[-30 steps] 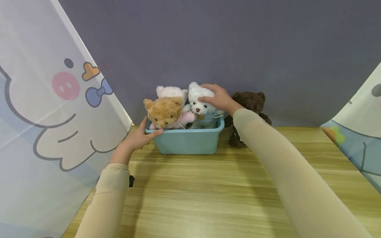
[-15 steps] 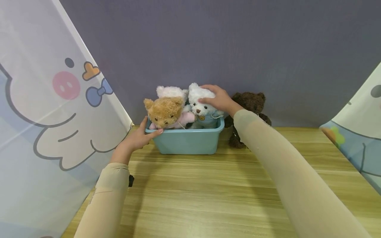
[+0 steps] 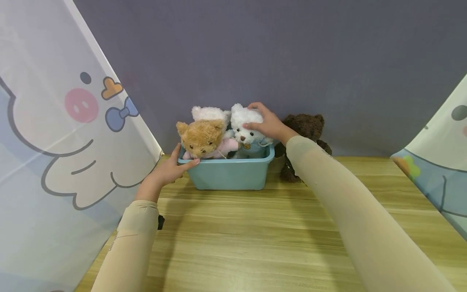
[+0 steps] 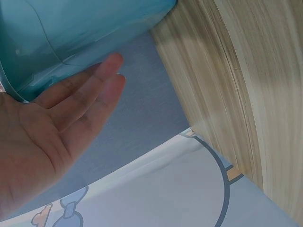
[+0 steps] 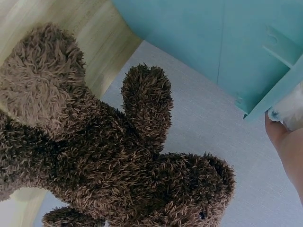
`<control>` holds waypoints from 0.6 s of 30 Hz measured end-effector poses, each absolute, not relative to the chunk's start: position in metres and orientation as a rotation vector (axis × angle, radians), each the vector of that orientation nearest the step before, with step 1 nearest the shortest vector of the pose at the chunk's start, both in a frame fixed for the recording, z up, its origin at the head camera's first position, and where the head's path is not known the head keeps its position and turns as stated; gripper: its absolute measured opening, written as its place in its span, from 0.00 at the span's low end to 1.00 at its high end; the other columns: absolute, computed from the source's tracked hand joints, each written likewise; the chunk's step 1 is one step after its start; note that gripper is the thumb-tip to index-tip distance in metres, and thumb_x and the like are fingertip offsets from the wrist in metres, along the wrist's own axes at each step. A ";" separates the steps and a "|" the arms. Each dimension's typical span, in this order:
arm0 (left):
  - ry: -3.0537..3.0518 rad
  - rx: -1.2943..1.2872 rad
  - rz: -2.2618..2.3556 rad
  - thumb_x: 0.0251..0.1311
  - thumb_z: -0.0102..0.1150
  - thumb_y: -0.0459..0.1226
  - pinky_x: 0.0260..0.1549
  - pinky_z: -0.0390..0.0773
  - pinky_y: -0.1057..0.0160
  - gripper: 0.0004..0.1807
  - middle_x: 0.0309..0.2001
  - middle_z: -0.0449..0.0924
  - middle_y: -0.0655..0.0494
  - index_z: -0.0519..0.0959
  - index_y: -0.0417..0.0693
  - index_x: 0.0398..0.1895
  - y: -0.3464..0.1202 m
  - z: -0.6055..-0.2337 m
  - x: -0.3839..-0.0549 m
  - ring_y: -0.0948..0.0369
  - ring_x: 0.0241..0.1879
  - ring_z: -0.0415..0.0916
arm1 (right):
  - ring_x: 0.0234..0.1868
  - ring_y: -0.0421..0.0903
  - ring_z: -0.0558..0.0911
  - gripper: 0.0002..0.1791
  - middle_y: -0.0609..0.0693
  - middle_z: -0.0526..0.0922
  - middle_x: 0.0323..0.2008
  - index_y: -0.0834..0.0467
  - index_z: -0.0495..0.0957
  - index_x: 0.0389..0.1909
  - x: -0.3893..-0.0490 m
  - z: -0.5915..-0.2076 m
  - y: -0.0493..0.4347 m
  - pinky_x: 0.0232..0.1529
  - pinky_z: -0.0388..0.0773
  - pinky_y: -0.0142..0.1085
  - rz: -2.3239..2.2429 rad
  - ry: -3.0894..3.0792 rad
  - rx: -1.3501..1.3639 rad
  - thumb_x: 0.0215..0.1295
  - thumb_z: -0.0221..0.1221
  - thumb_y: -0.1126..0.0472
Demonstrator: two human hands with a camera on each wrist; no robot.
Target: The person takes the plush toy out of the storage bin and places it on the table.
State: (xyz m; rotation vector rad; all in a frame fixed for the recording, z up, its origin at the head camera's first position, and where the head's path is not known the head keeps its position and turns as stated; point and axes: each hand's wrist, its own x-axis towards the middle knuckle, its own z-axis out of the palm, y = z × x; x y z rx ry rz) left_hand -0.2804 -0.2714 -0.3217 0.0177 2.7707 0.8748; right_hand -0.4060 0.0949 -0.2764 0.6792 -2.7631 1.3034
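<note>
A light-blue plastic bin (image 3: 230,174) stands on the table against the grey wall. My left hand (image 3: 168,166) holds its left end, thumb along the front rim and fingers against the outer wall, as the left wrist view shows (image 4: 71,118). Inside at left leans a tan teddy bear (image 3: 200,138) in pink, with a white teddy bear (image 3: 209,113) behind it. At the bin's right side my right hand (image 3: 269,123) grips the head of another white teddy bear (image 3: 240,121), dressed in light blue. Its lower body sits inside the bin, hidden by the front wall.
A dark brown teddy bear (image 3: 304,125) sits just right of the bin, partly behind my right forearm; the right wrist view shows its shaggy body (image 5: 109,165) close by. Printed cloth panels (image 3: 73,134) flank the wooden table (image 3: 233,235) on both sides.
The white bear in light blue has sunk slightly lower in the bin, and my right hand's fingers have shifted a little on its head. My left hand has stayed put.
</note>
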 end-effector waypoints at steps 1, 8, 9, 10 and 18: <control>2.770 0.018 0.876 0.60 0.47 0.82 0.47 0.85 0.48 0.68 0.70 0.76 0.28 0.13 0.70 0.83 -0.271 -0.322 -0.280 0.37 0.65 0.81 | 0.85 0.59 0.56 0.43 0.46 0.53 0.86 0.34 0.60 0.78 -0.406 -0.276 0.095 0.77 0.61 0.66 1.305 -2.764 0.684 0.68 0.67 0.33; 2.767 0.006 0.883 0.60 0.47 0.82 0.53 0.84 0.42 0.68 0.70 0.75 0.28 0.13 0.71 0.82 -0.272 -0.321 -0.279 0.37 0.65 0.81 | 0.87 0.56 0.53 0.40 0.45 0.53 0.86 0.36 0.63 0.78 -0.405 -0.274 0.094 0.80 0.58 0.65 1.288 -2.763 0.726 0.70 0.67 0.34; 2.767 0.003 0.882 0.60 0.47 0.82 0.53 0.85 0.42 0.68 0.71 0.75 0.28 0.13 0.71 0.82 -0.272 -0.321 -0.279 0.37 0.65 0.81 | 0.87 0.55 0.53 0.40 0.44 0.53 0.86 0.36 0.64 0.78 -0.405 -0.273 0.094 0.80 0.58 0.65 1.288 -2.764 0.721 0.70 0.67 0.35; 2.766 0.003 0.884 0.60 0.47 0.82 0.53 0.85 0.43 0.68 0.71 0.74 0.28 0.13 0.71 0.82 -0.271 -0.321 -0.279 0.37 0.65 0.81 | 0.87 0.55 0.53 0.39 0.44 0.54 0.86 0.36 0.64 0.78 -0.405 -0.272 0.094 0.80 0.58 0.65 1.291 -2.765 0.714 0.70 0.67 0.35; 2.755 -0.003 0.881 0.59 0.48 0.82 0.52 0.85 0.45 0.69 0.72 0.73 0.27 0.13 0.71 0.83 -0.270 -0.319 -0.280 0.37 0.66 0.80 | 0.87 0.55 0.52 0.34 0.43 0.54 0.86 0.34 0.68 0.75 -0.400 -0.244 0.097 0.80 0.58 0.65 1.302 -2.756 0.678 0.71 0.68 0.39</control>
